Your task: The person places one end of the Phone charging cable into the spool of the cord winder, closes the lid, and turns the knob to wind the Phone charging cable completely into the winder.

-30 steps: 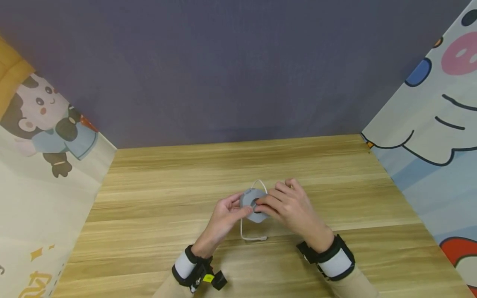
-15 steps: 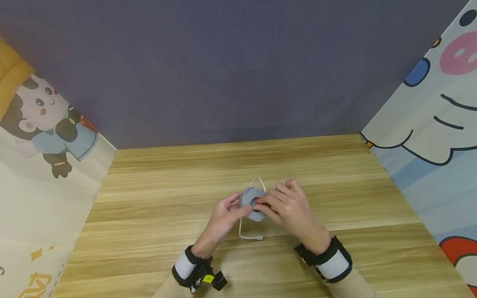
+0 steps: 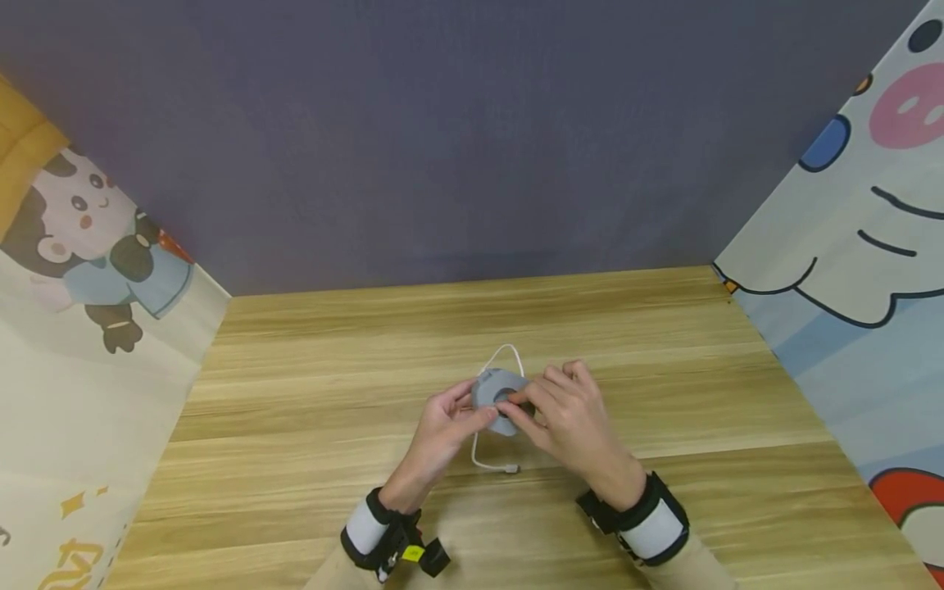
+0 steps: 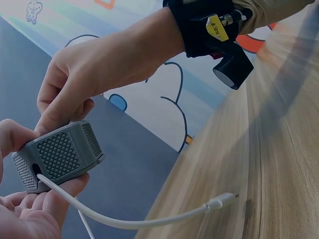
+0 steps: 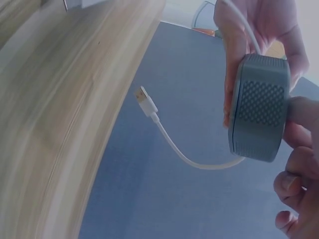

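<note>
A grey hexagonal cable winder (image 3: 485, 392) with textured sides is held up above the wooden table, its round recess facing up in the head view. My left hand (image 3: 443, 426) grips its left side, thumb on the top face and fingers beneath. With thumb and index fingertip, my right hand (image 3: 571, 414) pinches at the central recess; the fingertips hide what lies inside. White cable (image 4: 127, 222) leaves the winder on two sides. One end carries a small plug (image 4: 222, 200) and the other a USB-A plug (image 5: 145, 102), both hanging free.
The wooden tabletop (image 3: 310, 369) runs to a dark blue-grey wall (image 3: 472, 147) at the back. Cartoon-printed panels stand at left (image 3: 111, 246) and right (image 3: 885, 328). Both wrists wear black straps, with a camera (image 3: 433, 557) jutting from the left one.
My right hand has turned slightly, its wrist shifting left and its fingertips changing position at the recess. The winder has drifted a little left. The cable loop behind it reaches farther out.
</note>
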Demonstrator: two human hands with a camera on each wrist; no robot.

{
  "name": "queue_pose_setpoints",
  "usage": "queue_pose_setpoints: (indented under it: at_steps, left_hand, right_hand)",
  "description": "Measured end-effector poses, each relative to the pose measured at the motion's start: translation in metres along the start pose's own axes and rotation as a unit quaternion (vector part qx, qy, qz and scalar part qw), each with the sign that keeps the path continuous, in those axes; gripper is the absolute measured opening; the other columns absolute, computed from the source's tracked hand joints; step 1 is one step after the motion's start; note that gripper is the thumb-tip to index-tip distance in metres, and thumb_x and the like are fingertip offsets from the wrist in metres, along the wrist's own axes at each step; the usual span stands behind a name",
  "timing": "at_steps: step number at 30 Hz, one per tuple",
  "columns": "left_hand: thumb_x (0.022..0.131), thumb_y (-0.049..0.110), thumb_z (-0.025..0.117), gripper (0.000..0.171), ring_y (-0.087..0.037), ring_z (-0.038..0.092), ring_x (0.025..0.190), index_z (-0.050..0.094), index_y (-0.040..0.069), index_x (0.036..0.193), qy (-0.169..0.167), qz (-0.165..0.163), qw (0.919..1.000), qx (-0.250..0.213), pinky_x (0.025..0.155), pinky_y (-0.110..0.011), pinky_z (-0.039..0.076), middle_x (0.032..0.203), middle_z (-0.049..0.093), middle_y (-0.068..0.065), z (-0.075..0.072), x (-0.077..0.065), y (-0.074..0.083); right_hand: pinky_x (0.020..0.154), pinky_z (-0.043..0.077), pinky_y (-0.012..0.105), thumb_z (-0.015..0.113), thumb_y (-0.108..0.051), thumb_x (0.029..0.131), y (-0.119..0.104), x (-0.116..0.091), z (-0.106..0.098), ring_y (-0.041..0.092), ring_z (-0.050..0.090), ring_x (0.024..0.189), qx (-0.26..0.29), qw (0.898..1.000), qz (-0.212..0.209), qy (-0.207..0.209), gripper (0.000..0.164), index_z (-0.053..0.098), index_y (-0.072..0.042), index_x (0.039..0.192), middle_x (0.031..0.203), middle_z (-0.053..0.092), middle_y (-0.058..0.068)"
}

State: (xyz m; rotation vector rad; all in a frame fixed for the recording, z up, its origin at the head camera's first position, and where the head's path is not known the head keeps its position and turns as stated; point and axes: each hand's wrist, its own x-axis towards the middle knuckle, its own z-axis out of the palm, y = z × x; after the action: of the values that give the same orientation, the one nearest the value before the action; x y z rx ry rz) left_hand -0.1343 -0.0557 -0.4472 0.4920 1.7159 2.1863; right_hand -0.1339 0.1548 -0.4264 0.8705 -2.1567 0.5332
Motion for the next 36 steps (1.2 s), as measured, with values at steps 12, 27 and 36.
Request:
queue_pose_setpoints:
  at_steps: [12,27,36]
  left_hand:
    - [0.097,0.003,0.064,0.059,-0.011,0.071,0.108,0.04,-0.016,0.148,0.018,-0.014,0.9997,-0.009,0.096,-0.028,0.058,0.137,0.057,-0.036,0.002,0.001,-0.001]
    - [0.097,0.006,0.067,0.056,-0.011,0.072,0.106,0.046,-0.014,0.145,0.026,-0.011,0.9995,-0.012,0.096,-0.028,0.058,0.136,0.059,-0.034,0.003,0.0,-0.002]
    - [0.097,0.006,0.067,0.056,-0.012,0.072,0.107,0.046,-0.014,0.145,0.027,-0.006,0.9996,-0.009,0.096,-0.028,0.058,0.137,0.059,-0.033,0.004,0.001,-0.002]
  right_hand:
    - [0.07,0.039,0.036,0.059,-0.043,0.104,-0.006,0.0,0.003,0.013,0.051,0.059,0.007,0.999,0.032,-0.007,0.045,0.066,-0.012,0.072,0.065,0.067,-0.004]
    - [0.063,0.036,0.034,0.058,-0.034,0.103,-0.013,0.0,0.01,0.012,0.049,0.053,0.01,0.997,0.074,0.021,0.04,0.061,-0.012,0.07,0.06,0.062,-0.004]
    - [0.062,0.037,0.034,0.063,-0.026,0.096,-0.018,0.001,0.012,0.011,0.047,0.052,0.01,0.995,0.1,0.029,0.034,0.059,-0.013,0.066,0.054,0.056,-0.005]
